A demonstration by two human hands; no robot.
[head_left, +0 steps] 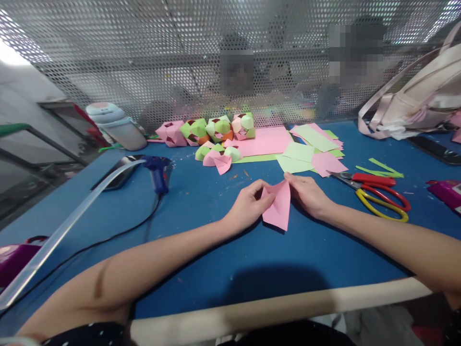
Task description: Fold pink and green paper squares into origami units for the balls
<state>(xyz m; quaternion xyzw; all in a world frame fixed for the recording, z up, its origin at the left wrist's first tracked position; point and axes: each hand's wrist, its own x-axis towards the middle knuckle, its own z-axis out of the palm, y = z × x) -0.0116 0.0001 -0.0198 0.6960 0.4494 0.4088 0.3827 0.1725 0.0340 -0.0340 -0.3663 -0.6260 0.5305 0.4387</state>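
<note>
A folded pink paper piece (278, 205) lies on the blue table (223, 259), pointing toward me. My left hand (248, 206) pinches its left edge with curled fingers. My right hand (309, 194) grips its upper right corner, fingers closed on the fold. Both forearms rest on the table top.
Behind the hands lie pink and green paper sheets (302, 151) and a row of folded paper balls (212, 132). Red and yellow scissors (378, 192) sit to the right, a blue glue gun (158, 173) with cord to the left. A perforated metal screen (201, 53) backs the table; people sit behind it.
</note>
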